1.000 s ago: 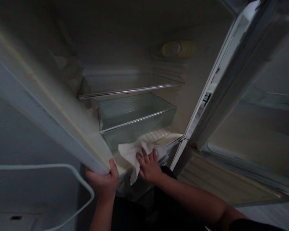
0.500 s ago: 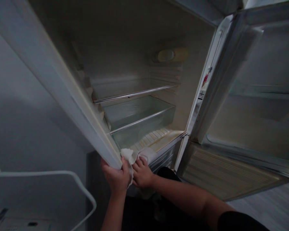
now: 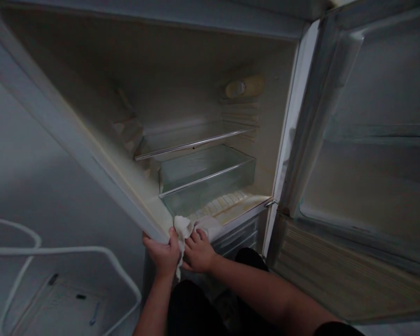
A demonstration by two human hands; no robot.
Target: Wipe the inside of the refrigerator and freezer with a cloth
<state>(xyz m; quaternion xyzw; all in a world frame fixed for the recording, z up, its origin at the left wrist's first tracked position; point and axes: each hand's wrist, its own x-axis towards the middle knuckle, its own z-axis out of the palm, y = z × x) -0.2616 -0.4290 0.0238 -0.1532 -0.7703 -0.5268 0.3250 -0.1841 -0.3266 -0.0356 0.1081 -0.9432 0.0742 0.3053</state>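
An open refrigerator stands in front of me, with its inside facing me. My left hand is wrapped round the lower end of its left side wall, the thumb on the inner side against a crumpled white cloth. Close beside it, my right hand presses that cloth against the front lip at the bottom left corner, fingers bent over it. Part of the cloth hangs down between the two hands. Just behind is a clear drawer below a glass shelf.
The fridge door is swung open on the right, with a ribbed lower door beneath it. A yellowish lamp cover sits on the inner right wall. White cable loops at lower left. My knees are below the fridge opening.
My view has shifted, showing more of the fridge's left wall and top. Both hands stay at the bottom left corner with the cloth; little else differs.
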